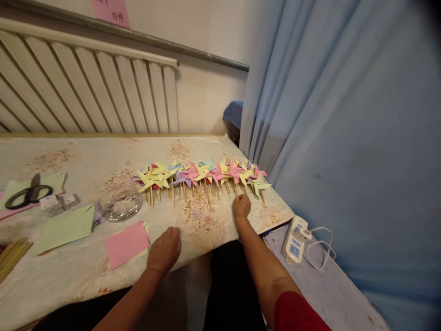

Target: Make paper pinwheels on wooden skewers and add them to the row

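Note:
My left hand (164, 249) rests as a loose fist at the near edge of the table, right of a pink paper square (127, 244); nothing shows in it. My right hand (242, 207) is closed on the cloth just below a row of paper pinwheels (203, 173). Its curled fingers hide whatever they may hold. The pinwheels are yellow, pink, purple, blue and green, on thin wooden sticks (173, 195), and lie side by side with the sticks towards me. Left of the row, a clear round dish (120, 203) contains small shiny pieces.
Black-handled scissors (30, 195), small grey boxes (58, 203), green paper (67, 228) and a bundle of sticks (14, 257) lie at left. Beyond the floral tablecloth (82, 156) stands a radiator (89, 82). A blue curtain (344, 138) and a power strip (295, 240) are at right.

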A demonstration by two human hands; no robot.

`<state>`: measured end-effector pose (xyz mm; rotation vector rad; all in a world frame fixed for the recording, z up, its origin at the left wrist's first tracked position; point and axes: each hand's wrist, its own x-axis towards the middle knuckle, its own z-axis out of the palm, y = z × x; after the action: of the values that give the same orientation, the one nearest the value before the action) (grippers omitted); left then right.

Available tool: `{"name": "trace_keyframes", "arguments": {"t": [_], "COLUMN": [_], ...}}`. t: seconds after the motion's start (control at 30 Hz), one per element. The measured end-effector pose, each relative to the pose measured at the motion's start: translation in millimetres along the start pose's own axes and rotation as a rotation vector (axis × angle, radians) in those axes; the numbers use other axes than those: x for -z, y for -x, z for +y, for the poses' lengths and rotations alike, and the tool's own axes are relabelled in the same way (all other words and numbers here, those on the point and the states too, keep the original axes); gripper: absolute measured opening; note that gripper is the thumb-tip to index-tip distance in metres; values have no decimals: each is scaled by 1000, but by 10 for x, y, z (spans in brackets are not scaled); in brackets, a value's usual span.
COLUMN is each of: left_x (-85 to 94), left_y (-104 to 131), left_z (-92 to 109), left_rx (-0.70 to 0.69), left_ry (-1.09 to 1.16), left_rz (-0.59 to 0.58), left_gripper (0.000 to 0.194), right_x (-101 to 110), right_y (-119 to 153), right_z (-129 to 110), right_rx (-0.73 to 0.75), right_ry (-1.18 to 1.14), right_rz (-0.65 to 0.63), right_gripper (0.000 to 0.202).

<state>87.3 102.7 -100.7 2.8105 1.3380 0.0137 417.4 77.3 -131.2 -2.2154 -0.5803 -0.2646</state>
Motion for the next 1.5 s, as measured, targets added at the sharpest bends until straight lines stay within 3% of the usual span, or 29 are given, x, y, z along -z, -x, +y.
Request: {"name": "trace_keyframes", "arguments": {"t": [1.5], "left_x": [27], "left_y": [7], "left_z": [20], "left_rx": [7], "left_ry": [0], "left_rz": [-9], "left_gripper": [27], "right_x": [-24], "right_y": [24], "right_z": [41], "right_rx": [-18], "right_ry": [-110], "right_rz": [106], "right_gripper": [15]}}
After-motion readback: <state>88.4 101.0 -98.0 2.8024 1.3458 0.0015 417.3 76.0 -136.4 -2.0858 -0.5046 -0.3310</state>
